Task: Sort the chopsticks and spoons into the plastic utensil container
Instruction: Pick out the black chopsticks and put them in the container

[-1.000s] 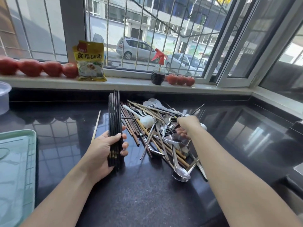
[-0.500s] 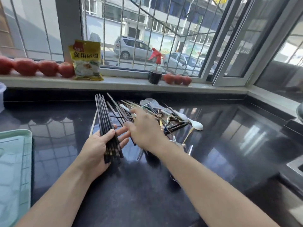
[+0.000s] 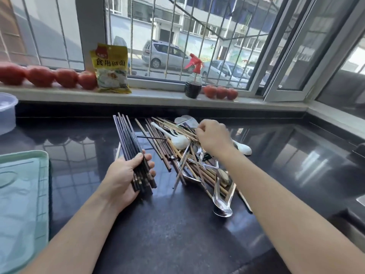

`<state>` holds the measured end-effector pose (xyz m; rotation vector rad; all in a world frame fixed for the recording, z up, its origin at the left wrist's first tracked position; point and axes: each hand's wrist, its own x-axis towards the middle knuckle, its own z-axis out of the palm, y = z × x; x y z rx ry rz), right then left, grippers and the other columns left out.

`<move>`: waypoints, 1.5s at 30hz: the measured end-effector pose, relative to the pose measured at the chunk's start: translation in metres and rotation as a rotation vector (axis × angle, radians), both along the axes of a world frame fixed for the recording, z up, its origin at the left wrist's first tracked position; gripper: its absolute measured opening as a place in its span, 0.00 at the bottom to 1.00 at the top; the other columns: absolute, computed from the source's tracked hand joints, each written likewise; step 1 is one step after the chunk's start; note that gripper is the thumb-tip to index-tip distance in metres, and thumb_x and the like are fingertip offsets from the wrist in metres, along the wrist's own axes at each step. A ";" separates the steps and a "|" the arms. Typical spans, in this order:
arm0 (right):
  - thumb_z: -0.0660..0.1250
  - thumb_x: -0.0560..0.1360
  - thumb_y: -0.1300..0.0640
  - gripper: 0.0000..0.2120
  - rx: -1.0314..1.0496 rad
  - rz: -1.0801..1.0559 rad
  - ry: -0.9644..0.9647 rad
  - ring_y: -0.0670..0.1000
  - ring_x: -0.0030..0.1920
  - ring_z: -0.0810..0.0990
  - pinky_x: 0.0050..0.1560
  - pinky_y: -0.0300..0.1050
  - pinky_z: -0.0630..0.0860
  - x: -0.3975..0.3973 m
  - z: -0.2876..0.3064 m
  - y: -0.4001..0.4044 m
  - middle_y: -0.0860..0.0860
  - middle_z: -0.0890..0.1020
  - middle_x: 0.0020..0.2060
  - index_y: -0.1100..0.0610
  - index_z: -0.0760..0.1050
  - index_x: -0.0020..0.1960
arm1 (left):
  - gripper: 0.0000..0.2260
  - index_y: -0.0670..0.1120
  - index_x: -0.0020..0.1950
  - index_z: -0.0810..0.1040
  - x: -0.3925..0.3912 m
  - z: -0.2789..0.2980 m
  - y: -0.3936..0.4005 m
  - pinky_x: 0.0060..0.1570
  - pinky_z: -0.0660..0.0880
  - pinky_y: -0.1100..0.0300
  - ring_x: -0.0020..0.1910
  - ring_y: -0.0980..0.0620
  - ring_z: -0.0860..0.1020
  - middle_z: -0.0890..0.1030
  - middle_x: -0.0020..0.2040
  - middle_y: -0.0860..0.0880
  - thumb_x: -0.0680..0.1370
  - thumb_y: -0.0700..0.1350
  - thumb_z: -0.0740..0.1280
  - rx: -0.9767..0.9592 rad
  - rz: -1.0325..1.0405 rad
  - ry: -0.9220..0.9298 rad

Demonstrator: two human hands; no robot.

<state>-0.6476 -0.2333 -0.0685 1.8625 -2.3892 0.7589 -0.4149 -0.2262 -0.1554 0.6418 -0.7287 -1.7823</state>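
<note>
My left hand [image 3: 122, 178] grips a bundle of black chopsticks [image 3: 128, 139] that points away from me over the dark countertop [image 3: 177, 234]. To its right lies a tangled pile: brown and light wooden chopsticks [image 3: 158, 143], a white ceramic spoon [image 3: 179, 141], a second white spoon [image 3: 244, 149] and several metal spoons [image 3: 222, 206]. My right hand [image 3: 214, 136] is over the far part of the pile, its fingers curled and pinching the end of a light wooden chopstick [image 3: 183, 131].
A pale green tray [image 3: 21, 194] lies at the left edge, with a clear plastic tub [image 3: 7, 111] behind it. On the windowsill stand tomatoes [image 3: 39, 76], a yellow packet [image 3: 110, 68], a red-capped spray bottle [image 3: 193, 84] and more tomatoes [image 3: 220, 91].
My right hand went from the pile to my left hand's bundle, then back to the pile's far side. The black bundle tilted slightly left.
</note>
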 end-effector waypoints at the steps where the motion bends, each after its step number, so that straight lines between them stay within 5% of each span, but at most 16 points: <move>1: 0.62 0.79 0.50 0.12 0.092 -0.123 0.079 0.56 0.43 0.79 0.44 0.46 0.71 -0.021 0.001 -0.003 0.53 0.81 0.42 0.55 0.79 0.47 | 0.05 0.43 0.55 0.72 0.000 0.000 0.000 0.31 0.77 0.56 0.33 0.50 0.78 0.80 0.39 0.47 0.86 0.37 0.57 -0.006 -0.004 -0.003; 5: 0.62 0.79 0.42 0.20 0.559 -0.184 0.245 0.52 0.36 0.78 0.36 0.43 0.73 -0.050 -0.022 -0.006 0.54 0.81 0.42 0.56 0.74 0.38 | 0.06 0.44 0.54 0.72 0.002 0.003 0.002 0.32 0.76 0.57 0.33 0.51 0.75 0.78 0.38 0.48 0.86 0.37 0.57 -0.011 -0.012 -0.006; 8: 0.64 0.80 0.46 0.15 0.535 -0.166 0.224 0.57 0.42 0.79 0.40 0.46 0.73 -0.048 -0.038 -0.008 0.56 0.83 0.48 0.55 0.72 0.39 | 0.07 0.43 0.55 0.73 0.003 0.005 0.004 0.33 0.76 0.56 0.33 0.51 0.76 0.79 0.38 0.47 0.86 0.37 0.57 -0.007 -0.021 0.002; 14: 0.59 0.81 0.57 0.14 0.455 -0.174 -0.009 0.62 0.57 0.80 0.55 0.50 0.76 -0.048 -0.022 -0.001 0.60 0.81 0.53 0.62 0.79 0.59 | 0.06 0.43 0.56 0.74 0.004 0.005 0.003 0.34 0.77 0.56 0.33 0.51 0.77 0.79 0.38 0.47 0.86 0.37 0.57 0.005 -0.029 0.005; 16: 0.56 0.82 0.62 0.16 0.442 -0.192 -0.062 0.60 0.58 0.79 0.55 0.47 0.76 -0.047 -0.010 -0.001 0.58 0.79 0.57 0.60 0.75 0.66 | 0.06 0.43 0.56 0.74 0.004 0.005 0.003 0.34 0.77 0.55 0.33 0.50 0.77 0.79 0.38 0.47 0.85 0.37 0.57 0.011 -0.027 0.007; 18: 0.56 0.82 0.65 0.16 0.426 -0.213 -0.211 0.55 0.50 0.80 0.44 0.45 0.78 -0.046 -0.006 0.000 0.59 0.79 0.59 0.61 0.74 0.66 | 0.06 0.44 0.56 0.73 0.004 0.004 0.003 0.35 0.77 0.54 0.33 0.50 0.77 0.80 0.39 0.47 0.85 0.37 0.58 0.012 -0.025 0.001; 21: 0.55 0.82 0.66 0.11 0.292 -0.230 -0.434 0.51 0.40 0.76 0.29 0.43 0.71 -0.049 -0.007 -0.004 0.57 0.80 0.53 0.62 0.76 0.55 | 0.06 0.43 0.57 0.73 0.004 0.004 0.004 0.35 0.77 0.55 0.33 0.50 0.77 0.80 0.38 0.47 0.86 0.37 0.58 0.006 -0.016 -0.014; 25: 0.58 0.82 0.62 0.13 0.035 -0.217 -0.348 0.60 0.49 0.81 0.51 0.54 0.78 -0.061 0.019 0.001 0.60 0.83 0.54 0.63 0.80 0.47 | 0.05 0.42 0.58 0.72 0.002 0.005 0.004 0.33 0.77 0.56 0.32 0.50 0.76 0.79 0.37 0.48 0.86 0.38 0.58 -0.069 0.107 -0.051; 27: 0.58 0.81 0.60 0.15 -0.097 -0.193 -0.410 0.56 0.39 0.78 0.46 0.52 0.75 -0.068 0.043 0.015 0.54 0.87 0.45 0.59 0.79 0.39 | 0.05 0.42 0.58 0.73 0.003 0.006 0.002 0.33 0.78 0.55 0.32 0.49 0.77 0.81 0.39 0.47 0.86 0.38 0.58 -0.123 0.179 -0.061; 29: 0.58 0.82 0.57 0.16 -0.125 -0.138 -0.369 0.50 0.30 0.72 0.36 0.46 0.69 -0.072 0.064 0.028 0.41 0.82 0.28 0.58 0.79 0.41 | 0.05 0.42 0.58 0.74 0.005 0.005 0.001 0.34 0.78 0.55 0.34 0.47 0.79 0.85 0.45 0.45 0.86 0.39 0.59 -0.154 0.213 -0.078; 31: 0.58 0.84 0.56 0.15 -0.055 0.030 -0.447 0.48 0.28 0.67 0.34 0.44 0.66 -0.069 0.079 0.044 0.40 0.74 0.20 0.61 0.80 0.46 | 0.05 0.42 0.57 0.74 0.006 0.006 0.000 0.33 0.78 0.55 0.34 0.47 0.80 0.87 0.49 0.43 0.85 0.39 0.59 -0.186 0.225 -0.113; 35: 0.62 0.83 0.60 0.13 0.276 0.376 -0.756 0.47 0.27 0.61 0.30 0.41 0.67 -0.070 0.095 0.065 0.49 0.64 0.26 0.66 0.79 0.45 | 0.06 0.43 0.54 0.74 0.014 0.011 -0.003 0.28 0.73 0.58 0.29 0.50 0.74 0.81 0.39 0.47 0.84 0.37 0.59 -0.231 0.386 -0.189; 37: 0.64 0.80 0.60 0.12 0.503 0.490 -0.754 0.48 0.27 0.58 0.29 0.40 0.68 -0.071 0.095 0.069 0.50 0.61 0.26 0.69 0.78 0.45 | 0.06 0.44 0.54 0.74 0.025 0.016 -0.006 0.28 0.70 0.58 0.30 0.50 0.72 0.77 0.38 0.46 0.84 0.37 0.59 -0.243 0.414 -0.174; 40: 0.67 0.77 0.56 0.12 0.746 0.547 -0.607 0.48 0.27 0.58 0.30 0.40 0.69 -0.063 0.088 0.061 0.50 0.62 0.24 0.65 0.82 0.45 | 0.06 0.41 0.55 0.76 0.032 0.024 -0.002 0.34 0.78 0.53 0.36 0.47 0.79 0.77 0.37 0.46 0.84 0.37 0.59 -0.201 0.169 -0.189; 43: 0.66 0.77 0.55 0.14 0.807 0.566 -0.574 0.48 0.26 0.60 0.31 0.41 0.68 -0.048 0.081 0.042 0.50 0.62 0.24 0.67 0.81 0.49 | 0.08 0.39 0.52 0.78 0.022 0.028 0.016 0.46 0.84 0.41 0.49 0.38 0.85 0.80 0.37 0.43 0.84 0.35 0.59 -0.144 -0.246 -0.197; 45: 0.66 0.77 0.57 0.15 0.813 0.574 -0.606 0.49 0.27 0.60 0.31 0.41 0.67 -0.039 0.079 0.027 0.49 0.62 0.25 0.71 0.78 0.50 | 0.11 0.41 0.47 0.81 0.019 0.028 0.025 0.46 0.84 0.41 0.51 0.35 0.85 0.80 0.41 0.42 0.83 0.35 0.60 -0.192 -0.480 -0.169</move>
